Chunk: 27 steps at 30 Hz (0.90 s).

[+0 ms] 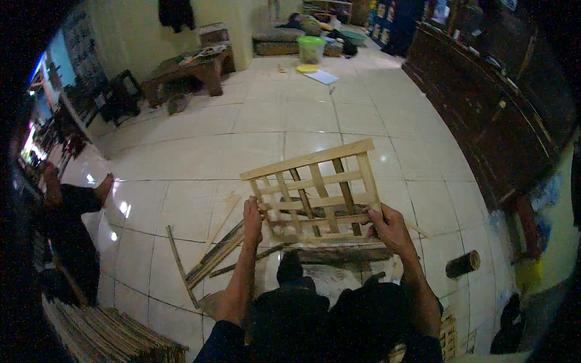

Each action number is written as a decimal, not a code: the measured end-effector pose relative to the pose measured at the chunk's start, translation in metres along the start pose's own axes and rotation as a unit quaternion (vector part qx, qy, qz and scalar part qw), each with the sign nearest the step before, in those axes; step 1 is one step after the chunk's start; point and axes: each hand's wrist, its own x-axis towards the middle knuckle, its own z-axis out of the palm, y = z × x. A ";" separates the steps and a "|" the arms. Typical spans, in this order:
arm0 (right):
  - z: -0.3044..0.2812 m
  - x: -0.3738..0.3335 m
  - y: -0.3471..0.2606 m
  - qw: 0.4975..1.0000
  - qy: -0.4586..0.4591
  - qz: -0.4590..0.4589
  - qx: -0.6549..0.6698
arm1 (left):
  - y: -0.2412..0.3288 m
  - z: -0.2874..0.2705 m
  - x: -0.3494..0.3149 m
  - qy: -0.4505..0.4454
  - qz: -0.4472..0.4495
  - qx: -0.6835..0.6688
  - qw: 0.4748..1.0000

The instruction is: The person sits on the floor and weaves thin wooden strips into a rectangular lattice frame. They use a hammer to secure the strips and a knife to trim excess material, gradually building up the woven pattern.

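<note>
A woven lattice panel of pale and dark bamboo strips (308,158) is held up in front of my knees, tilted so its right side sits higher. My left hand (253,222) is closed around its left edge, fingers partly blurred. On the lower right corner my right hand (390,228) grips the panel with thumb and fingers. Loose split-bamboo strips (209,263) lie on the floor beside my left forearm. Below the panel, between it and my legs, is a dark flat wooden piece (339,255), partly covered.
A short bamboo section (463,264) lies to the right. Stacked slats (115,333) fill the lower left, near a seated person in dark clothing (69,236). Another lattice (448,339) shows beside my right arm. Farther off are a low wooden table (187,69), a green-lidded tub (311,51) and a dark cabinet (472,109).
</note>
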 end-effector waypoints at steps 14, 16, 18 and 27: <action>0.069 -0.008 0.006 0.783 -0.054 -0.497 -0.370 | 0.059 -0.044 -0.036 -0.306 -0.015 -0.373 0.876; 0.062 -0.011 0.008 0.822 0.020 -0.470 -0.321 | 0.070 -0.038 -0.051 -0.297 0.008 -0.371 0.880; 0.065 -0.010 0.012 0.876 0.087 -0.395 -0.261 | 0.072 -0.040 -0.056 -0.299 0.014 -0.370 0.879; 0.087 0.008 0.012 0.996 -0.074 0.018 0.037 | 0.072 -0.044 -0.060 -0.327 0.029 -0.396 0.858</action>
